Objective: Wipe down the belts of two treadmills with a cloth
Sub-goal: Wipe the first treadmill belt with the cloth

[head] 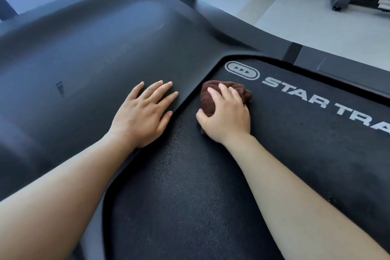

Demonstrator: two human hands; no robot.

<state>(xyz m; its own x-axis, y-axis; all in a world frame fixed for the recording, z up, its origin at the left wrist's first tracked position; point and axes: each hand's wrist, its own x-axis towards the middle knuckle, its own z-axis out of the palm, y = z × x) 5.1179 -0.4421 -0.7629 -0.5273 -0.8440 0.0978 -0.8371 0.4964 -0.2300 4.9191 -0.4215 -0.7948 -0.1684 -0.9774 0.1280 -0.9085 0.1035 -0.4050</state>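
Brown cloth (pixel 226 95) under right hand (pixel 226 116) at belt (pixel 190 186) edge

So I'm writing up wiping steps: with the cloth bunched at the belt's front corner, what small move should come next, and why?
Probably sweep the right hand, its grip closed on the bunched dark brown cloth, rightward along the textured black treadmill belt toward the white lettering. The cloth sits at the corner, and the left hand lies flat on the smooth dark motor cover.

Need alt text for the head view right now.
Right hand presses a bunched brown cloth onto the treadmill belt near its front edge. Left hand rests flat on the motor cover.
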